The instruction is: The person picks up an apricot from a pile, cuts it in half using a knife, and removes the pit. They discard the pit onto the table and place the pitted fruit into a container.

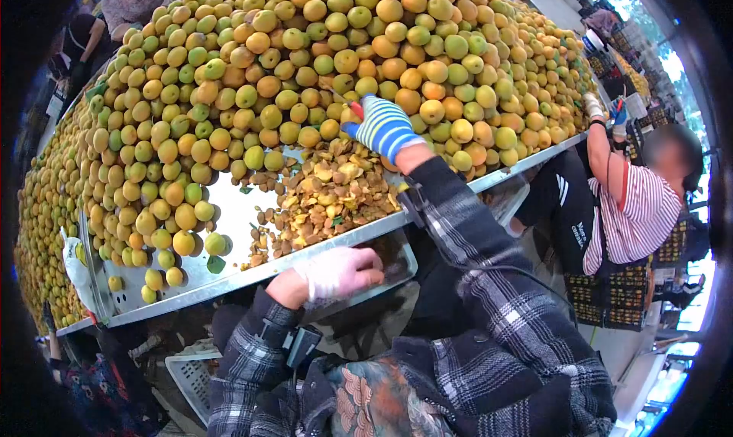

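Observation:
My right hand [383,125], in a blue, white and yellow striped glove, is closed around a red-handled tool [356,110] whose thin tip points at the heaped yellow-orange fruit [282,63]. Below that hand lies a pile of cut fruit pieces and brown pits [328,189] on the metal table. My left hand [342,273], in a thin whitish glove, hangs just off the table's front edge, above a plastic bin [401,263]. Its fingers are curled inward, and anything inside them is hidden.
The table's metal rim [305,257] runs in front of me. A white bag [76,265] lies at the left end. A white basket [192,380] stands below. On the right, a person in a striped shirt [637,215] works at the heap, near stacked fruit crates [615,296].

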`<action>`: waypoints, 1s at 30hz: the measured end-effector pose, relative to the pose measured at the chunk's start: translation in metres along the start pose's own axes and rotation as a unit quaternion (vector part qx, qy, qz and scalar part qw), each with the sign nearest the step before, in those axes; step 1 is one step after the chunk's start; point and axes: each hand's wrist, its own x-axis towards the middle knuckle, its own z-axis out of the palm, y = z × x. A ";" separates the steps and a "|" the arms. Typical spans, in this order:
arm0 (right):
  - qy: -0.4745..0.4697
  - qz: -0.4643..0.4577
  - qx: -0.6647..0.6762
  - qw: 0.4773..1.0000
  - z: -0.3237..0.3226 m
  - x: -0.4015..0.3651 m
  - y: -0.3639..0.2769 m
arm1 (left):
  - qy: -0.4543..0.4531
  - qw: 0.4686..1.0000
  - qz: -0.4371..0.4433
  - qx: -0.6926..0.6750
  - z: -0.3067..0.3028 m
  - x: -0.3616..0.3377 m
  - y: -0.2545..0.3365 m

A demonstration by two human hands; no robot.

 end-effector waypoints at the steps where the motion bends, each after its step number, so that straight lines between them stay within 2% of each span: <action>1: -0.001 -0.005 -0.003 1.000 0.002 -0.004 -0.002 | 0.017 0.988 0.059 -0.143 -0.015 -0.004 0.011; 2: 0.019 -0.015 0.114 0.993 0.006 -0.010 -0.004 | 0.059 0.969 0.007 -0.241 -0.029 -0.011 0.024; 3: 0.037 -0.023 0.231 0.972 0.009 -0.018 -0.006 | 0.153 0.926 -0.005 -0.346 -0.035 -0.007 0.016; 4: -0.008 -0.002 0.315 0.949 0.008 -0.027 -0.012 | 0.307 0.884 0.091 -0.340 -0.041 -0.008 0.011; 5: -0.091 0.074 0.494 0.862 -0.008 -0.046 -0.027 | 0.438 0.775 0.121 -0.439 -0.031 0.019 -0.030; 7: -0.075 -0.029 0.543 0.836 0.003 -0.058 -0.039 | 0.409 0.685 0.115 -0.592 -0.044 0.018 -0.028; 8: -0.113 -0.063 0.539 0.832 0.004 -0.067 -0.043 | 0.376 0.651 0.120 -0.649 -0.044 0.016 -0.027; 9: -0.146 -0.090 0.403 0.899 -0.009 -0.071 -0.052 | 0.341 0.613 0.126 -0.702 -0.045 0.016 -0.023; 10: -0.060 -0.136 0.403 0.903 0.002 -0.074 -0.054 | 0.329 0.593 0.138 -0.722 -0.046 0.011 -0.010; 11: 0.027 -0.178 0.398 0.900 0.013 -0.076 -0.054 | 0.331 0.592 0.138 -0.722 -0.045 0.012 -0.015; 13: 0.040 -0.143 0.369 0.918 0.011 -0.083 -0.056 | 0.363 0.569 0.156 -0.721 -0.046 0.017 -0.017; 15: 0.057 -0.106 0.342 0.932 0.011 -0.084 -0.055 | 0.389 0.580 0.149 -0.699 -0.044 0.011 -0.013; 17: 0.071 -0.091 0.400 0.909 0.012 -0.083 -0.053 | 0.433 0.634 0.144 -0.624 -0.046 0.007 -0.010; 18: 0.086 -0.129 0.486 0.860 0.010 -0.082 -0.057 | 0.433 0.636 0.143 -0.623 -0.047 0.007 -0.011; 19: 0.087 -0.128 0.487 0.859 0.004 -0.084 -0.056 | 0.434 0.631 0.168 -0.621 -0.047 0.008 -0.014; 21: -0.106 0.014 0.628 0.771 -0.015 -0.094 -0.057 | 0.435 0.627 0.191 -0.617 -0.048 0.007 -0.017; 23: -0.105 0.014 0.634 0.766 -0.016 -0.097 -0.057 | 0.396 0.648 0.191 -0.622 -0.048 0.006 -0.020; 25: -0.189 -0.010 0.608 0.771 -0.017 -0.096 -0.050 | 0.377 0.656 0.185 -0.627 -0.048 0.006 -0.023; 27: -0.127 -0.084 0.565 0.811 -0.007 -0.096 -0.048 | 0.356 0.664 0.180 -0.632 -0.047 0.009 -0.019; 29: -0.095 -0.172 0.434 0.879 0.002 -0.092 -0.038 | 0.430 0.647 0.157 -0.610 -0.046 0.014 -0.008; 30: 0.150 -0.370 0.255 0.881 0.010 -0.085 -0.043 | 0.428 0.649 0.156 -0.610 -0.046 0.015 -0.004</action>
